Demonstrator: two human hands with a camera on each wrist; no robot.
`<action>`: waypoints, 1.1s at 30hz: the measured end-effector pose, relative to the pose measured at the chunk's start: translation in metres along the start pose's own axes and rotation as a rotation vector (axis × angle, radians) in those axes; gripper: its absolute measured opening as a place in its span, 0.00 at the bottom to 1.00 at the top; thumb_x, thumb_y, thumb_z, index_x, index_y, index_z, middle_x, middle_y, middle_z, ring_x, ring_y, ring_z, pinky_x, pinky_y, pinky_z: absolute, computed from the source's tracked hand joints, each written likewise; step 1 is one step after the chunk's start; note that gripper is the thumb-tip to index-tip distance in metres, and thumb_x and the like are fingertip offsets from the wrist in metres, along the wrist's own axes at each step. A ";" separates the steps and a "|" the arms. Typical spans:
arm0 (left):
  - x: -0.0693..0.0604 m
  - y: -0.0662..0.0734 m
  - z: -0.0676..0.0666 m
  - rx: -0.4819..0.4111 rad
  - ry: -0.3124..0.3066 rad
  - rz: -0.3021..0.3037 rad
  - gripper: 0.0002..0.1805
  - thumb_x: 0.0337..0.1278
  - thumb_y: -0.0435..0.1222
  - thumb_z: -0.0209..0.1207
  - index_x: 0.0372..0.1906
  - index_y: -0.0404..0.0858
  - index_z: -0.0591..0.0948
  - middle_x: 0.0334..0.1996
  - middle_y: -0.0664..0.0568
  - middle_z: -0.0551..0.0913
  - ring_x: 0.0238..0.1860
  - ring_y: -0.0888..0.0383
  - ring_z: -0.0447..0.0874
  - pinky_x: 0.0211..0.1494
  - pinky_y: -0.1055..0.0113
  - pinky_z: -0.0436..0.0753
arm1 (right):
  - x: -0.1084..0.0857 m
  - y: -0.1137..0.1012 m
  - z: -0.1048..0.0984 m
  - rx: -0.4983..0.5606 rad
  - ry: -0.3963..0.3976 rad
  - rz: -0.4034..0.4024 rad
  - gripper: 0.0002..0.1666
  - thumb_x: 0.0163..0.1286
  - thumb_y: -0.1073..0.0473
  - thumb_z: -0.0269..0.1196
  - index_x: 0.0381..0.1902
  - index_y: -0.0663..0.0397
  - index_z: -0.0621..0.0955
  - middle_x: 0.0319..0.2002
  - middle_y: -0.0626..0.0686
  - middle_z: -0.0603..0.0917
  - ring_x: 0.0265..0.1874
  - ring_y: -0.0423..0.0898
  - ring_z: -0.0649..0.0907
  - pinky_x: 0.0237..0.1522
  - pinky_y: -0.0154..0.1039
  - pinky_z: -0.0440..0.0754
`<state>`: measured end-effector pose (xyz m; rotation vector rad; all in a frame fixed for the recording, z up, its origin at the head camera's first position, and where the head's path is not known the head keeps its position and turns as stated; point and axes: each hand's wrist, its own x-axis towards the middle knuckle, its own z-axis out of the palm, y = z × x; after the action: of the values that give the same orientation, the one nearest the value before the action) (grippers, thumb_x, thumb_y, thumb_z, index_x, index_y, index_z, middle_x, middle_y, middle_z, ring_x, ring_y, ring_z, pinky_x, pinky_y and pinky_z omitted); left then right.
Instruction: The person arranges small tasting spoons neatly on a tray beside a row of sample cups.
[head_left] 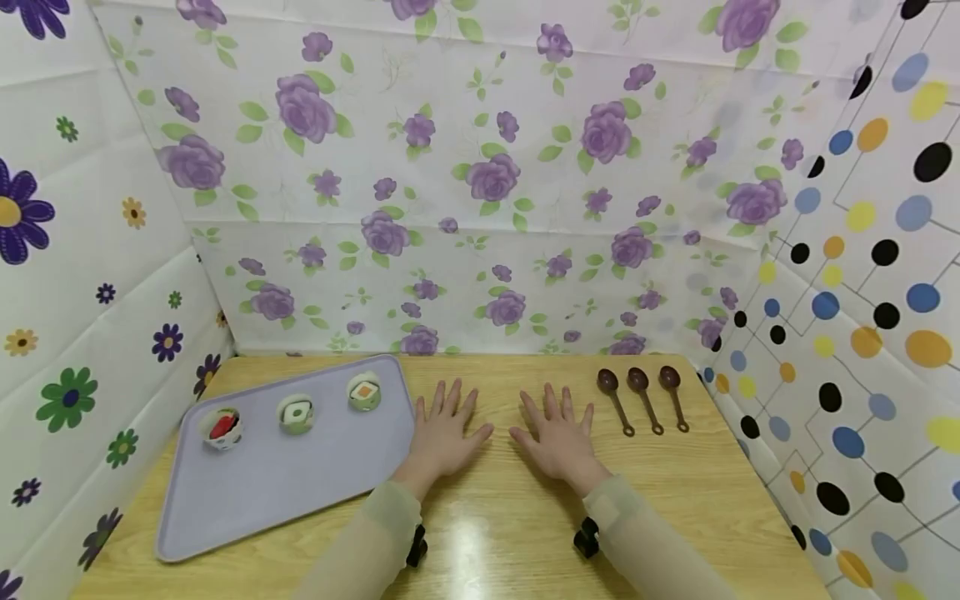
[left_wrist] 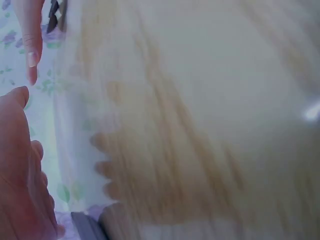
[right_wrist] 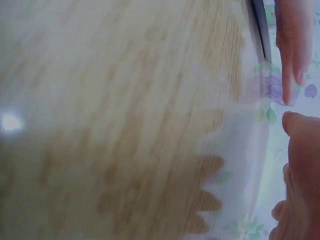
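Note:
Fingers spread, my left hand (head_left: pixel 444 433) is held over the wooden table (head_left: pixel 510 517), close to the right edge of a lavender tray (head_left: pixel 300 475). My right hand (head_left: pixel 558 437) mirrors it, also with straight fingers and holding nothing. In the left wrist view the left hand (left_wrist: pixel 22 170) shows at the lower left; in the right wrist view the right hand (right_wrist: pixel 305 170) is at the right edge. Three small cups stand along the tray's back: one with red filling (head_left: pixel 223 428), one with a white ring-like top (head_left: pixel 296 414), one with an orange-and-white top (head_left: pixel 364 392).
Right of my right hand lie three dark brown spoons, the left spoon (head_left: pixel 615 400), the middle spoon (head_left: pixel 645 400) and the right spoon (head_left: pixel 674 398), bowls toward the back. A floral cloth (head_left: pixel 450 275) hangs behind the table, with patterned cloths at both sides.

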<state>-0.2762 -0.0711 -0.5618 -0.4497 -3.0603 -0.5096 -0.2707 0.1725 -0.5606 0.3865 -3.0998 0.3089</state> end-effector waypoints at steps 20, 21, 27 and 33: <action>-0.035 -0.012 -0.040 -0.340 0.103 0.113 0.32 0.82 0.60 0.51 0.67 0.41 0.85 0.64 0.47 0.86 0.64 0.45 0.85 0.70 0.44 0.79 | -0.010 0.005 -0.011 0.388 0.124 -0.003 0.21 0.83 0.46 0.62 0.66 0.46 0.87 0.64 0.55 0.86 0.57 0.55 0.88 0.57 0.59 0.86; -0.039 -0.014 -0.041 -0.366 0.098 0.104 0.32 0.82 0.61 0.50 0.67 0.41 0.85 0.64 0.48 0.86 0.62 0.46 0.86 0.68 0.45 0.81 | -0.011 0.006 -0.011 0.411 0.125 0.003 0.21 0.83 0.46 0.62 0.66 0.46 0.87 0.62 0.53 0.87 0.54 0.54 0.89 0.55 0.58 0.87; -0.063 -0.037 -0.053 -0.475 0.114 0.078 0.26 0.83 0.55 0.55 0.66 0.43 0.86 0.63 0.50 0.86 0.60 0.46 0.87 0.63 0.44 0.84 | -0.015 0.013 -0.013 0.584 0.111 -0.010 0.22 0.84 0.46 0.60 0.67 0.47 0.86 0.60 0.52 0.88 0.55 0.54 0.89 0.54 0.56 0.88; -0.091 -0.069 -0.069 -0.505 0.209 0.097 0.20 0.83 0.46 0.57 0.64 0.40 0.87 0.58 0.50 0.89 0.64 0.45 0.85 0.65 0.42 0.82 | -0.022 0.017 -0.018 0.712 0.082 0.022 0.22 0.85 0.45 0.60 0.68 0.45 0.85 0.59 0.46 0.88 0.55 0.47 0.87 0.54 0.52 0.86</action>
<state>-0.2108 -0.1813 -0.5233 -0.5054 -2.6722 -1.2420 -0.2539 0.1978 -0.5466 0.3182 -2.8068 1.3880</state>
